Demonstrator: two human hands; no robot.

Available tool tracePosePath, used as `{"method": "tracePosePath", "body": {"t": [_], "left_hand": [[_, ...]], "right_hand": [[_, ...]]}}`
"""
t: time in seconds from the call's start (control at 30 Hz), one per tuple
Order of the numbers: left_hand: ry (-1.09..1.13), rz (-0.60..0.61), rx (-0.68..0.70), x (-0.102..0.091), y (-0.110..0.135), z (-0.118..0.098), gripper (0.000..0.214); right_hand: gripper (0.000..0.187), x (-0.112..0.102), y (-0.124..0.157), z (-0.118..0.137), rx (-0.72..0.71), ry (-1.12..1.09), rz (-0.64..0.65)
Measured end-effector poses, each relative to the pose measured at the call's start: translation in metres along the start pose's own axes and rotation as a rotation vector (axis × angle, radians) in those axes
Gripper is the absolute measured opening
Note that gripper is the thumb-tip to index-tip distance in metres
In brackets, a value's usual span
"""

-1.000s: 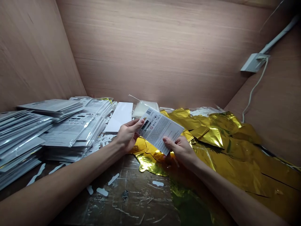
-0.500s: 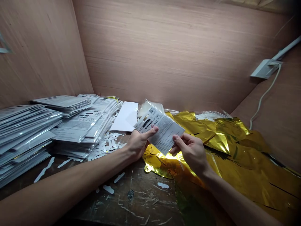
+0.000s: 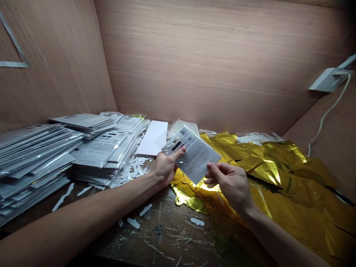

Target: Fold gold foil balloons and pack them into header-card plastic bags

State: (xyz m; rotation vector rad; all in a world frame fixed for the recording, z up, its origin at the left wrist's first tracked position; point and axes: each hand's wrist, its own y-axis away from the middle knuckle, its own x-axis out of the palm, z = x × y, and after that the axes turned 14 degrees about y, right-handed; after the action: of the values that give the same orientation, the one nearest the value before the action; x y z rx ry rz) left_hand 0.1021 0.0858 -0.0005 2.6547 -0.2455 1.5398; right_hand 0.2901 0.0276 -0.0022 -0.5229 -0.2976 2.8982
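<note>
A printed card in a clear plastic sleeve (image 3: 191, 157) is held tilted in front of me, its text side with barcode and symbols facing up. My left hand (image 3: 167, 165) is closed on its left edge, thumb lying on top. At the lower right corner, my right hand (image 3: 228, 180) pinches the sleeve between thumb and fingers. Under and to the right of the card spreads a heap of gold foil balloons (image 3: 289, 196). What lies beneath the card at the left fingers is hidden.
Tall stacks of sleeved cards (image 3: 94, 148) stand at the left. Behind are a white card stack (image 3: 153, 138) and clear plastic sleeves (image 3: 175, 128). Small white paper cut-outs (image 3: 133, 222) litter the dark table (image 3: 167, 248). A white cable (image 3: 325, 115) hangs along the right wall.
The view has turned slightly left, so everything sits further right in the picture. Both hands keep their hold on the sleeved card, which has barely moved.
</note>
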Motion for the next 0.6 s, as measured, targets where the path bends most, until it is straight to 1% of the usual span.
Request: {"method": "tracePosePath", "body": {"t": [0.17, 0.4, 0.6], "left_hand": [[-0.021, 0.006, -0.029, 0.003, 0.008, 0.006, 0.039], [-0.031, 0.022, -0.043, 0.003, 0.011, 0.010, 0.045], [-0.048, 0.032, -0.019, 0.001, 0.013, 0.016, 0.045]], "right_hand": [[0.043, 0.005, 0.000, -0.002, -0.027, -0.009, -0.032], [0.043, 0.009, 0.001, -0.004, -0.049, -0.028, -0.057], [0.043, 0.011, 0.000, -0.005, -0.050, -0.050, -0.053]]}}
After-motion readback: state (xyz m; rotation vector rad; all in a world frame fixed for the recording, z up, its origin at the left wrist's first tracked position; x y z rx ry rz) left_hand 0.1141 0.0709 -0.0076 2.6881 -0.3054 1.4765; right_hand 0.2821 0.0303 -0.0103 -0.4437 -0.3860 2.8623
